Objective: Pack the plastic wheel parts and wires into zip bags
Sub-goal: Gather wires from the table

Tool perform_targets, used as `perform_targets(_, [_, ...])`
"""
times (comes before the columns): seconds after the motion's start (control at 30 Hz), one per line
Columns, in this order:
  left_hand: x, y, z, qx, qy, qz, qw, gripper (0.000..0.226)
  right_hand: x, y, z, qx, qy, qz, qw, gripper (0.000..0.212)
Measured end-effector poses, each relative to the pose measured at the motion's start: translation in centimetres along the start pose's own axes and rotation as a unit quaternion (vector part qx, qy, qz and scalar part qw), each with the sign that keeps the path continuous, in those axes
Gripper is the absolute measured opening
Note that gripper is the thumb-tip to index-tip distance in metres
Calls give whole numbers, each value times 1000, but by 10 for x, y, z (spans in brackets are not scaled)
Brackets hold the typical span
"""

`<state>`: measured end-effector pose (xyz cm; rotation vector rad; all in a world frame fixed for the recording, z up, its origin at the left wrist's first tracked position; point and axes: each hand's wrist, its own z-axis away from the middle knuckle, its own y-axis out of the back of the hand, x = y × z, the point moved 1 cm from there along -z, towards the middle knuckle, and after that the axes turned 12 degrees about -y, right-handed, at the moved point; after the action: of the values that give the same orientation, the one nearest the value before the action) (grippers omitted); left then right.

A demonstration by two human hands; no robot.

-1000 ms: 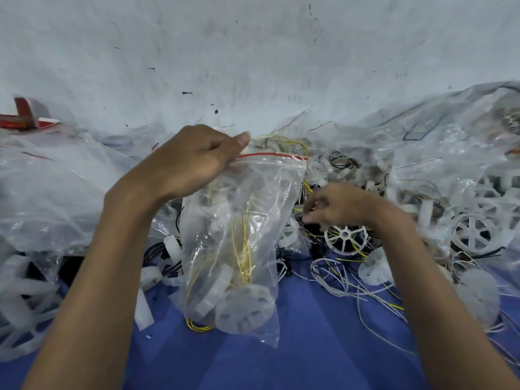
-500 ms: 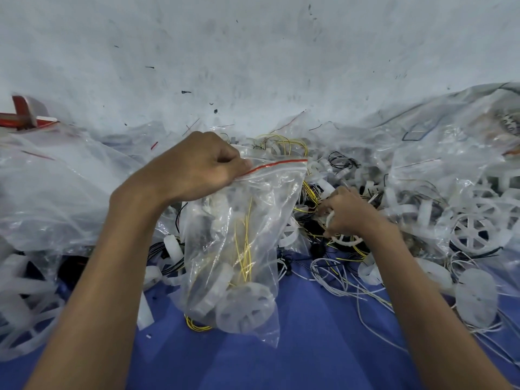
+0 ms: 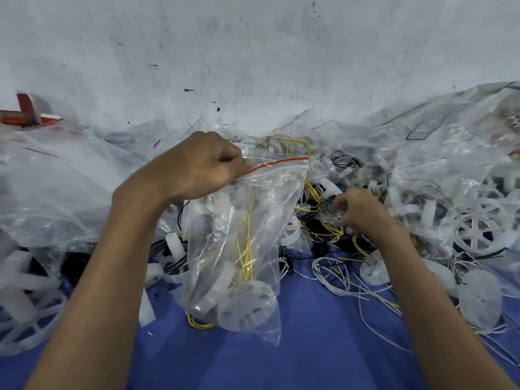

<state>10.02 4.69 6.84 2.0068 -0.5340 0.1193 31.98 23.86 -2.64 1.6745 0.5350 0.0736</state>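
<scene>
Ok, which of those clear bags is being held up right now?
The small red-striped zip bag, pinched at its top by the left hand; the bigger bags lie slumped either side.

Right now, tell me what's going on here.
A person is bagging parts. The left hand grips a clear zip bag by its red-striped top edge, holding it upright. White plastic wheels and yellow wires sit inside. The right hand reaches into the loose pile of wheels and wires beside the bag, fingers curled into the tangle. Whether it holds anything is unclear.
</scene>
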Motion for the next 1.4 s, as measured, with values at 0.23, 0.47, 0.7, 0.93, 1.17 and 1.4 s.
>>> perform_targets(0.23, [1,-3,-2,-16,8,-4,1000,48,-23,3,6,-165,56,3,985,19])
perform_targets(0.47, [4,-3,-1,-23,7,-7,1000,47,-35,-4,13,-255,51,77,962,31])
perform_targets(0.7, [4,-2,0,-28,8,-8,1000,47,-34,3,11,-275,92,74,954,23])
perform_targets(0.93, [3,-2,0,-34,7,-7,999,46,-39,-21,15,-341,128,117,924,30])
perform_targets(1.17, [2,-3,0,-36,6,-4,999,46,-30,-8,14,-333,125,64,933,24])
perform_targets(1.4, [2,-2,0,-29,5,-4,1000,45,-20,22,20,-336,103,-112,929,17])
